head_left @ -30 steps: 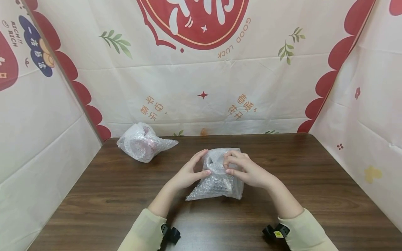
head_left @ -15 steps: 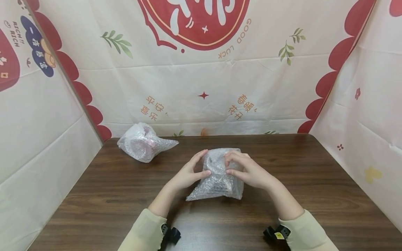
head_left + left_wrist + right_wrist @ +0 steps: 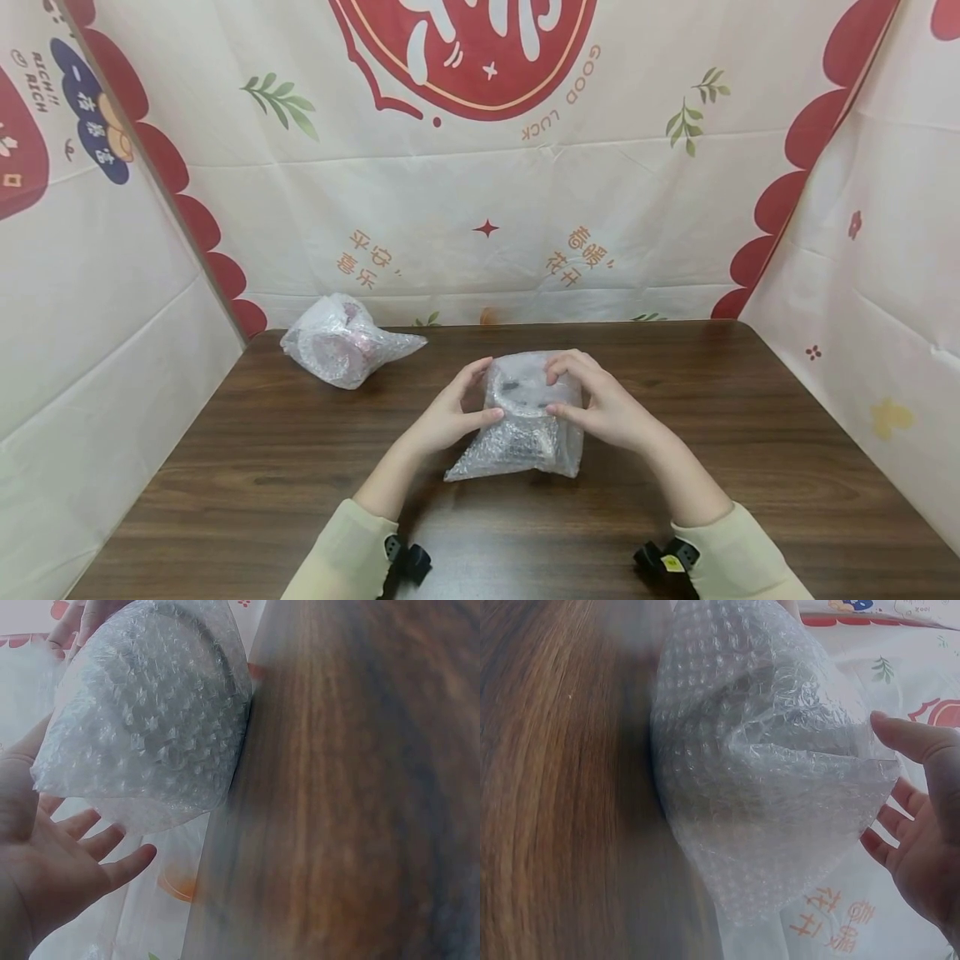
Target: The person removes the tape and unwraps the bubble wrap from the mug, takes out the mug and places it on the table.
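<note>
A package wrapped in clear bubble wrap [image 3: 525, 442] lies on the table before me, its loose corner pointing to the near left. What is inside cannot be made out. My left hand [image 3: 450, 417] rests at its left side, thumb tip against the wrap. Spread, mostly straight fingers of that hand show under the wrap in the left wrist view. On the other side, the right hand [image 3: 603, 404] holds the package's right upper part between thumb and bent fingers. The right wrist view shows a folded flap of the bubble wrap [image 3: 802, 787] near that thumb.
A second bubble-wrapped bundle [image 3: 341, 342], pinkish inside, lies at the back left of the brown wooden table [image 3: 300, 467]. White printed cloth [image 3: 480, 192] hangs behind the table and along both sides.
The right thumb and index finger have spread apart and shifted slightly right, uncovering more of the package's top. The left hand stays almost still.
</note>
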Available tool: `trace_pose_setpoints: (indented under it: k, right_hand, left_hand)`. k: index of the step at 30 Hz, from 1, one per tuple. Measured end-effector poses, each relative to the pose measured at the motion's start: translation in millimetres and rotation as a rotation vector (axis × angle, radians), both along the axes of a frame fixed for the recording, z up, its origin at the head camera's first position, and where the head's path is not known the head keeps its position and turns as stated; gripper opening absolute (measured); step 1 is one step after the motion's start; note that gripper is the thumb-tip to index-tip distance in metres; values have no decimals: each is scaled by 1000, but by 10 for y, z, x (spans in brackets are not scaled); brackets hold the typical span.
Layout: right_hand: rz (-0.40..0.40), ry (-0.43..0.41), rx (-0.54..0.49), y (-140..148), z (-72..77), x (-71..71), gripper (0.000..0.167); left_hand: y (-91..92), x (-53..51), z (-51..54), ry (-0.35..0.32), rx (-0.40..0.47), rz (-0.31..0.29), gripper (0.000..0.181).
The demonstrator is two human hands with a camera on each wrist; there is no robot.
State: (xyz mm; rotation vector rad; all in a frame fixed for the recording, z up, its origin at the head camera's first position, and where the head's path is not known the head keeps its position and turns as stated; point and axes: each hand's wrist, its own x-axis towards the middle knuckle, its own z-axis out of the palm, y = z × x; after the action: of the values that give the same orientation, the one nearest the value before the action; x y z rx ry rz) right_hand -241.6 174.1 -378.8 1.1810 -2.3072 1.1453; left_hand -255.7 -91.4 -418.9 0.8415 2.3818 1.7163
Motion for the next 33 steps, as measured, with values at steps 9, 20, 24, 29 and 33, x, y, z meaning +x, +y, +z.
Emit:
trace_pose_setpoints:
  k: [9, 20, 24, 29, 33]
  right_hand:
    - [-88, -32, -20, -71, 244, 228, 40]
    - [-79, 23, 16, 66, -29, -9, 40]
    - [-65, 61, 14, 82, -48, -28, 42]
    - [-62, 87, 26, 82, -39, -25, 42]
    - [-73, 100, 48, 82, -16, -12, 41]
  left_hand:
    - [15, -8, -7, 36, 28, -3, 71]
    - [6, 6, 12, 100, -29, 20, 69]
    - [0, 12, 20, 114, -41, 14, 66]
    - [-3, 14, 24, 98, -47, 16, 64]
    - [-4, 16, 26, 95, -50, 16, 64]
